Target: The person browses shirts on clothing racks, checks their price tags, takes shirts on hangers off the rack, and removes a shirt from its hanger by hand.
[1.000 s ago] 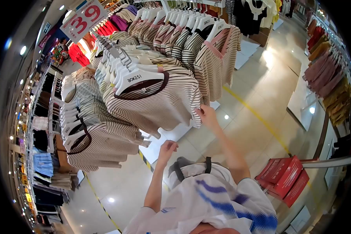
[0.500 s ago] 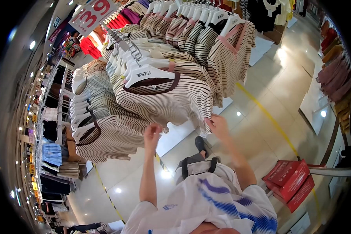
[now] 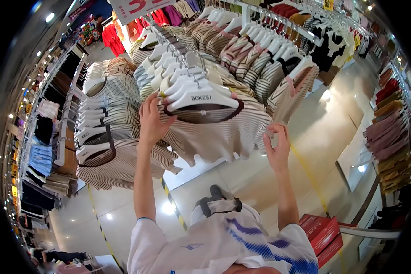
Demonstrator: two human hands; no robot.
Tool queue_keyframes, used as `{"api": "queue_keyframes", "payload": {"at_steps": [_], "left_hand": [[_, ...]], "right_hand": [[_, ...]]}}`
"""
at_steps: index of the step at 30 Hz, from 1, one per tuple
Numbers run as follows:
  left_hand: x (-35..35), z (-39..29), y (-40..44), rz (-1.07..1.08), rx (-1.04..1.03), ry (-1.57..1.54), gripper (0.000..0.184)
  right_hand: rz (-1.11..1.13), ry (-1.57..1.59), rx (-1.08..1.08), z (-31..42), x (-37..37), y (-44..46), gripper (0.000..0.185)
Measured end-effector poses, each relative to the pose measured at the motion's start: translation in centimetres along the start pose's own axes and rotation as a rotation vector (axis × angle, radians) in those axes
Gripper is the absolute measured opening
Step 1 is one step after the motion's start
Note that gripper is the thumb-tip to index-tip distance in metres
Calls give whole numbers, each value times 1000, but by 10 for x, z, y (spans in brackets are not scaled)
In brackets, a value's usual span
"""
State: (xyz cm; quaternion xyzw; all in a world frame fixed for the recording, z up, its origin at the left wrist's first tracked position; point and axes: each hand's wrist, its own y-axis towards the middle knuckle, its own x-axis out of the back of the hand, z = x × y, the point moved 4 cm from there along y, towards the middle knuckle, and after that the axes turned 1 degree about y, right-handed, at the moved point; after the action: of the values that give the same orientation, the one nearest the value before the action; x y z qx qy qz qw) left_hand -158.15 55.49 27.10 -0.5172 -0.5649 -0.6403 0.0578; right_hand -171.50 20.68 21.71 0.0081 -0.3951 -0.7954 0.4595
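Observation:
A striped shirt [image 3: 214,134] with a dark neckline hangs at the front of the middle rack on a white hanger [image 3: 201,98] lettered BOKESI. At the shirt's left shoulder is my left hand [image 3: 154,119], fingers apart, fingertips against the cloth near the hanger's end. Beside the right sleeve my right hand [image 3: 277,145] is raised, thumb and fingers apart, with nothing visible in it. More striped shirts hang close behind the front one.
Striped shirts [image 3: 107,164] hang on the left, and a pink-trimmed one [image 3: 294,91] at the right. A price sign [image 3: 139,8] stands above the rack. Red boxes [image 3: 322,235] sit at lower right. Yellow tape [image 3: 308,176] crosses the tiled floor [image 3: 242,176].
My left hand has risen from below the sleeves to the shirt's left shoulder. My right hand has come off the right sleeve edge and opened. The view has shifted.

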Motion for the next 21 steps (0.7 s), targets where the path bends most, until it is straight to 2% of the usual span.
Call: {"api": "queue_keyframes", "payload": {"at_steps": [1,3,7,9,10,11,13,14,16,17,19,20,21], "left_hand": [[-6,7,3,66,-20,27,68],[-9,16,7,74,-19,54,74],[-2,29,9,65,22,27,77],[2,28,11,179,12,36,78],[6,27,9,150,-20,-4,78],[9,28,6,133,-47,-70,75],[21,28,2,147,-32,-150,64],[24,36,0,139,-11,-159,64],[23,51,0,182,20,-457,44],[24,57,6,176,34,-471,44],[18,69,29,210,196,-464,31],[9,70,41,77,143,-368,32],[6,63,53,74,144,-367,32]], "right_hand": [[-2,-7,13,11,-2,15,22],[29,-67,206,34,-12,45,26],[149,-43,232,50,-43,90,27],[265,30,101,46,-61,107,28],[305,-45,166,36,-71,115,26],[328,-48,185,28,-74,120,26],[470,75,-21,20,-86,125,23],[439,57,-11,19,-88,129,23],[442,47,-32,6,-94,144,22],[426,46,-59,0,-98,152,22],[420,-64,-38,15,-112,170,19],[439,-31,50,15,-123,179,20],[456,7,139,18,-132,185,24]]}}
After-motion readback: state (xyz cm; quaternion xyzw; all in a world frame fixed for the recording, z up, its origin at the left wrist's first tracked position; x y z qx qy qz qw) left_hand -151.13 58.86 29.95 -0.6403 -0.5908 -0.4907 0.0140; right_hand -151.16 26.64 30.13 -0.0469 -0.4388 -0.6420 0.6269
